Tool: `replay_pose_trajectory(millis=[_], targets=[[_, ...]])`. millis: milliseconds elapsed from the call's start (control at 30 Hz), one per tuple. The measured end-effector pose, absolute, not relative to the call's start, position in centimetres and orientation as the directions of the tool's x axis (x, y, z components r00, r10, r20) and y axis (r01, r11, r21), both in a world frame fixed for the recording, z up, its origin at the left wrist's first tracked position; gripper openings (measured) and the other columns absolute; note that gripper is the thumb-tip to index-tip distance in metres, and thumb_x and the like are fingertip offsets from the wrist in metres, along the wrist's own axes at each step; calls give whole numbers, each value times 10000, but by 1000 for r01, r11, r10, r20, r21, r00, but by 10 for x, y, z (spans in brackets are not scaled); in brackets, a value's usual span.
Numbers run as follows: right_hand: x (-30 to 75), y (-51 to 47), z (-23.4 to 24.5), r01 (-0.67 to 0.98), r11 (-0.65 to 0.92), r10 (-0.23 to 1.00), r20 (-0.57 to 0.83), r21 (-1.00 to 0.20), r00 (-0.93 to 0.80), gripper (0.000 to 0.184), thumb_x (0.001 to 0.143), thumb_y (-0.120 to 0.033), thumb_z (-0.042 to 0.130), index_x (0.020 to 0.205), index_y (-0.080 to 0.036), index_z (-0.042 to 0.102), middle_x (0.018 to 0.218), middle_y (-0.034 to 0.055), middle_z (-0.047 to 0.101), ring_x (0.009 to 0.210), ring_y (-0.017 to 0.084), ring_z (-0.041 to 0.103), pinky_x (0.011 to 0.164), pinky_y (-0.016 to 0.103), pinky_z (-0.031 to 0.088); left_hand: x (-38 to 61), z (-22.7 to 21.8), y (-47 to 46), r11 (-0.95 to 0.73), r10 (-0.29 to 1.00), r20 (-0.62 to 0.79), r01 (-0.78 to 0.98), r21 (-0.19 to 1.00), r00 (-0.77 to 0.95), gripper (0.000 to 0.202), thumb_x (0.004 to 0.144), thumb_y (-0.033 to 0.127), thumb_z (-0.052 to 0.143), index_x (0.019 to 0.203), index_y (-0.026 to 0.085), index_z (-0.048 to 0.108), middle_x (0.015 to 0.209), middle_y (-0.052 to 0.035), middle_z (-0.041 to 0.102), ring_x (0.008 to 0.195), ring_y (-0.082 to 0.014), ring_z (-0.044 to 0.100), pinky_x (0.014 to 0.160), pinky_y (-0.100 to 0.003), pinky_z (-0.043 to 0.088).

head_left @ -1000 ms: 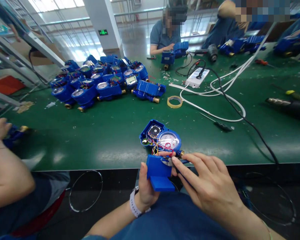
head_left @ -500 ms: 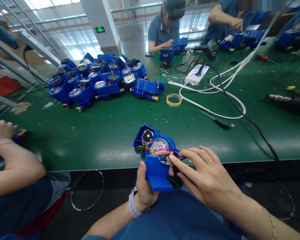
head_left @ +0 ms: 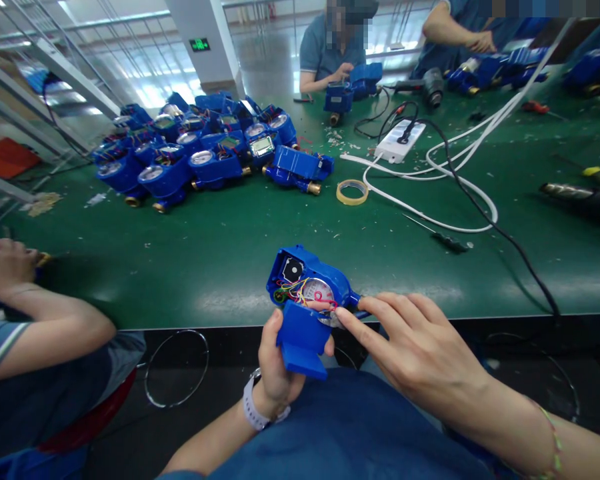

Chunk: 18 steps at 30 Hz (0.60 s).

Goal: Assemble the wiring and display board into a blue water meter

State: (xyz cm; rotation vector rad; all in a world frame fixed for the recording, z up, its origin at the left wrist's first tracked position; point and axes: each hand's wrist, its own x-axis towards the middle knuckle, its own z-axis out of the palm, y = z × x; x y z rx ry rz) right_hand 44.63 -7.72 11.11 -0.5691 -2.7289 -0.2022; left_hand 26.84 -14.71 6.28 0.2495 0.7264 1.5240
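Observation:
My left hand [head_left: 275, 373] grips a blue plastic cover [head_left: 303, 337] with a hinged flap, the thumb along its left side. Just beyond it, a blue water meter [head_left: 325, 277] lies opened on the bench. Its round dial [head_left: 317, 291], a square black part [head_left: 293, 269] and thin coloured wires [head_left: 295, 291] show, some wires reaching toward the cover. My right hand [head_left: 410, 340] has its fingers apart, the index fingertip touching a small greyish piece [head_left: 331, 320] at the cover's right edge. Another fingertip is beside the meter's pipe end. What lies under the fingertips is partly hidden.
Many blue meters [head_left: 220, 150] crowd the back left. A tape roll [head_left: 352, 192], a white power strip [head_left: 400, 141], looping cables [head_left: 485, 207], a thin screwdriver [head_left: 449, 241] and a heat gun [head_left: 575, 197] lie to the right. A co-worker's arm [head_left: 55, 307] is at left; others work opposite.
The cover and my left hand have shifted slightly left and tilted. My right index fingertip stays at the cover's edge. The whole view has turned a little.

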Motion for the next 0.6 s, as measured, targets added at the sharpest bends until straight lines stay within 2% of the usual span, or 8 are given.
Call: replay_pose_trajectory(millis=[200, 400, 500, 600], targets=[[443, -78, 109, 403, 911, 345, 372, 89, -862, 399, 956, -51, 416, 1297, -128, 610, 1100, 159, 643, 935, 330, 568, 777, 431, 396, 266, 64, -149, 77, 947, -297, -808, 585, -124, 476, 866, 524, 553, 954, 89, 724, 832, -114, 734, 565, -192, 644, 586, -281, 506], [439, -85, 104, 422, 901, 354, 395, 99, -848, 380, 957, -58, 447, 1290, -116, 620, 1080, 167, 648, 919, 327, 563, 753, 415, 402, 266, 64, -149, 56, 947, -286, -805, 591, -143, 507, 861, 548, 550, 993, 93, 731, 840, -113, 736, 560, -170, 636, 573, -255, 489], [439, -87, 100, 410, 908, 342, 406, 89, -847, 375, 955, -53, 463, 1300, -83, 605, 1057, 161, 647, 893, 307, 563, 743, 396, 403, 266, 64, -151, 55, 947, -288, -809, 585, -143, 524, 856, 562, 553, 1002, 92, 733, 871, -121, 737, 568, -165, 635, 572, -247, 482], [440, -86, 100, 421, 905, 362, 398, 67, -843, 363, 965, -101, 499, 1315, -103, 595, 1099, 156, 639, 937, 311, 562, 782, 410, 407, 265, 63, -152, 48, 948, -285, -822, 568, -142, 533, 867, 567, 534, 1031, 99, 731, 911, -122, 739, 589, -165, 640, 590, -250, 490]])
